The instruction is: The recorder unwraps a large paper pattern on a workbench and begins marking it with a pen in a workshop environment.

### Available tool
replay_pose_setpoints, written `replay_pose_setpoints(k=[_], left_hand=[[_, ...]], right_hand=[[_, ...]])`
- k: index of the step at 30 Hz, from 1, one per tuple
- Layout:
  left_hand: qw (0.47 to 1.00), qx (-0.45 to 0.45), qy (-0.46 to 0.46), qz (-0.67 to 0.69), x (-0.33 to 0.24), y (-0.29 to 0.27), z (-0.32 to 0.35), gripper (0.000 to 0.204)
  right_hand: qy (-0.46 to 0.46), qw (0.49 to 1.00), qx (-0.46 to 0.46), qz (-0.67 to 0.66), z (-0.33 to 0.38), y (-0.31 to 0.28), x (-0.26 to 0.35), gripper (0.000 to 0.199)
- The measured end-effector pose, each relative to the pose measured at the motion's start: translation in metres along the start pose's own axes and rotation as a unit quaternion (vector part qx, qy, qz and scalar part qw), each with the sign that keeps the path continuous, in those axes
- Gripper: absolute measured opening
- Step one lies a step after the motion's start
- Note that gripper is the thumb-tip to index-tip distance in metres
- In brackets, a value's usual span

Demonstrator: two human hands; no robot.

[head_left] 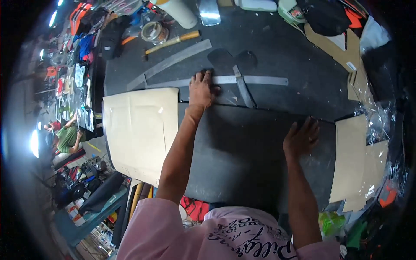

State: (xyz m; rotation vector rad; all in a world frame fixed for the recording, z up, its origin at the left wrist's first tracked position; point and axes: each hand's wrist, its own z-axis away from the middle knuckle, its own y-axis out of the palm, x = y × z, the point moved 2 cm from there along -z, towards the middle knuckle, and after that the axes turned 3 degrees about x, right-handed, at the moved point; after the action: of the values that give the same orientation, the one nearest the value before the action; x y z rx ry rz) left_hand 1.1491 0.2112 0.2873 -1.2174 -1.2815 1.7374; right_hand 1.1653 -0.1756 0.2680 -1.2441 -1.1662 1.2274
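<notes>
My left hand [201, 92] lies over a long steel ruler [262, 80], its fingers stretched forward and slightly apart. Its fingertips reach past the ruler's far edge. Flat on a large black sheet [242, 151], my right hand [302, 138] rests with fingers spread, holding nothing. A knife [245, 92] with a dark handle lies across the ruler, right of my left hand. Two dark rounded pieces [245, 58] sit just beyond it. Left of the black sheet is a beige pattern board [141, 125], near my left forearm.
Farther back are a second metal ruler [173, 60], a wooden-handled hammer [173, 42], a glass jar [154, 32] and a white bottle [177, 13]. Cardboard pieces [353, 160] line the right side. A person in green [68, 138] is off to the left.
</notes>
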Motion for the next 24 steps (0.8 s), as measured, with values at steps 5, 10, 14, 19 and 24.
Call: replay_pose_setpoints(k=[5,10,14,19,24], left_hand=[[0.998,0.01,0.029,-0.052,0.018,-0.004,-0.024,0.047],[0.997,-0.015,-0.005,-0.069,0.007,-0.007,-0.026,0.033],[0.998,0.051,-0.039,0.021,-0.006,0.015,-0.008,0.052],[0.991,0.046,-0.126,0.007,-0.076,0.011,0.009,0.09],[0.995,0.046,-0.081,-0.041,-0.085,0.017,-0.002,0.088]], right_hand=[[-0.01,0.999,-0.049,0.008,0.001,0.006,-0.009,0.062],[-0.001,0.999,-0.051,0.01,0.001,0.015,-0.005,0.062],[0.013,1.0,-0.005,0.005,0.0,0.009,0.0,0.062],[0.004,1.0,-0.017,0.002,-0.002,0.006,-0.005,0.061],[-0.002,1.0,0.006,0.008,0.002,0.005,0.005,0.061]])
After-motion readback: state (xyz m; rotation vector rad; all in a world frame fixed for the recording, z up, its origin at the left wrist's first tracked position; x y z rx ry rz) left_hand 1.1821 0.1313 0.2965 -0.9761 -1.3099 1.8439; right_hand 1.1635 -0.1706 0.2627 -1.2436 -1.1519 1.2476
